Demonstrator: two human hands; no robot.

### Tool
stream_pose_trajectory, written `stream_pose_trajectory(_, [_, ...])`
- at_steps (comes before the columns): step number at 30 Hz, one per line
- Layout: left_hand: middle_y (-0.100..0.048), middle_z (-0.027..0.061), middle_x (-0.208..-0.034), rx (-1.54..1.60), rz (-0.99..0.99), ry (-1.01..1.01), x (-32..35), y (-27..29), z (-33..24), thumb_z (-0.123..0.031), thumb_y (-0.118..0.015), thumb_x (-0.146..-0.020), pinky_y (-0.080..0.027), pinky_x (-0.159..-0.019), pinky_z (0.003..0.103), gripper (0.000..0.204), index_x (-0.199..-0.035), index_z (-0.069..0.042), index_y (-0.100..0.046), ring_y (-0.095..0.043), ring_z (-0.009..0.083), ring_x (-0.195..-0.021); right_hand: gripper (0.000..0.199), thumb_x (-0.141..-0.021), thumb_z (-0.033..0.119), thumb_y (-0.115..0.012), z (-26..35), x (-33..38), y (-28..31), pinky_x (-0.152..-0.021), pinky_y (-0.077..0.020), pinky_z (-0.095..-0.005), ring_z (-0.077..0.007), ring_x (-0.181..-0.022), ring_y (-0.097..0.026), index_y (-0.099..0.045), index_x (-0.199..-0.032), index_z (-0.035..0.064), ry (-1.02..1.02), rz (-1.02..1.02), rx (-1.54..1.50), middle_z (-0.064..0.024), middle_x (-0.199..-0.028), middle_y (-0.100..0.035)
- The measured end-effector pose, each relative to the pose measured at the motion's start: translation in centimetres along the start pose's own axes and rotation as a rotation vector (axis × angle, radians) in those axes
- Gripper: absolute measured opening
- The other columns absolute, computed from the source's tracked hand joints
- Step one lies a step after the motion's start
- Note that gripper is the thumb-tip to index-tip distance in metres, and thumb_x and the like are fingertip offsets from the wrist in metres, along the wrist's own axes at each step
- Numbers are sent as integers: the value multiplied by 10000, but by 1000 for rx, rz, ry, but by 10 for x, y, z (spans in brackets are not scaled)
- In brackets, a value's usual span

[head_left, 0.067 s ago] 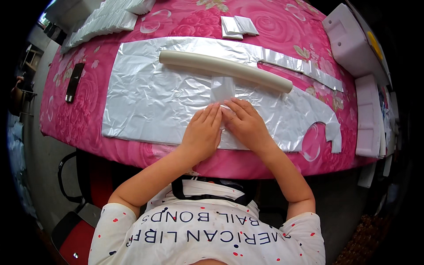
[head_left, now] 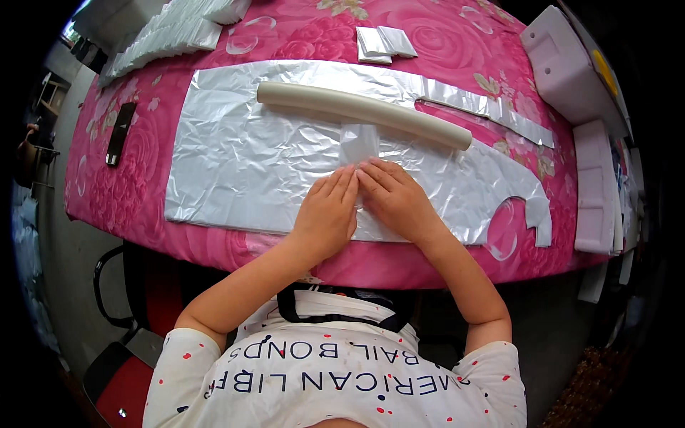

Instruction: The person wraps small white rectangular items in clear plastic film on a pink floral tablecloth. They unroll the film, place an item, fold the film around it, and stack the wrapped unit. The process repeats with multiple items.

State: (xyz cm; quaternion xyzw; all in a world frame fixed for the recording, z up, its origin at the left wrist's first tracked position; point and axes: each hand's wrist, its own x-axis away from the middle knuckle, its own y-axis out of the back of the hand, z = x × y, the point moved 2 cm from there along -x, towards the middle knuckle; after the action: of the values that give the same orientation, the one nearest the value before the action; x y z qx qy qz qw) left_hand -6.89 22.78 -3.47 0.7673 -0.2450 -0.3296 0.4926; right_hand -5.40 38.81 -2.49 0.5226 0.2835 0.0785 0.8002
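Note:
A large silvery-white thin plastic sheet with a curved cut-out, shaped like an apron (head_left: 242,157), is spread on the table. On its middle lies a narrow folded piece of white plastic (head_left: 359,141). My left hand (head_left: 330,203) and my right hand (head_left: 394,194) rest on the near end of this folded piece, fingertips meeting. The fingers of both hands are stretched out and lie flat, pressing down. Beyond my hands a long cream-coloured tube (head_left: 364,114) lies slantwise across the plastic. What is under my palms is hidden.
A pink flowered tablecloth (head_left: 314,43) covers the table. At the far left stand rows of folded plastic packets (head_left: 168,36); a few more packets (head_left: 385,43) lie at the far middle. A dark narrow object (head_left: 120,134) is at left. White foam boxes (head_left: 596,185) line the right edge.

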Motion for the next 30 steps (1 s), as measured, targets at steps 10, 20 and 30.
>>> stream_pose_trajectory(10, [-604, 145, -1093, 26, -66, -139, -11, 6, 18, -39, -596, -702, -463, -788, 361, 366, -1062, 16, -563, -592, 247, -979, 384, -688, 4, -591, -21, -10, 10, -910, -437, -357, -281, -1071, -525, -597, -1071, 14, -9, 47, -174, -99, -1140, -579])
stream_pose_trajectory(20, [-587, 120, -1153, 175, -3, -311, 36, 22, 5, -103, -606, -685, -435, -919, 380, 429, -1104, -16, -574, -575, 245, -1048, 194, -701, 71, -581, 26, 30, 4, -735, -486, -326, -212, -856, -595, -643, -883, 48, 70, -46, -183, -49, -924, -629])
stream_pose_trajectory(30, [-581, 108, -1173, 181, -2, -305, 38, 15, 12, -83, -568, -729, -410, -967, 381, 384, -1108, -20, -577, -564, 237, -1071, 297, -626, 15, -640, 33, 30, 10, -720, -497, -320, -214, -827, -606, -669, -916, 77, 6, -79, -134, -37, -931, -651])
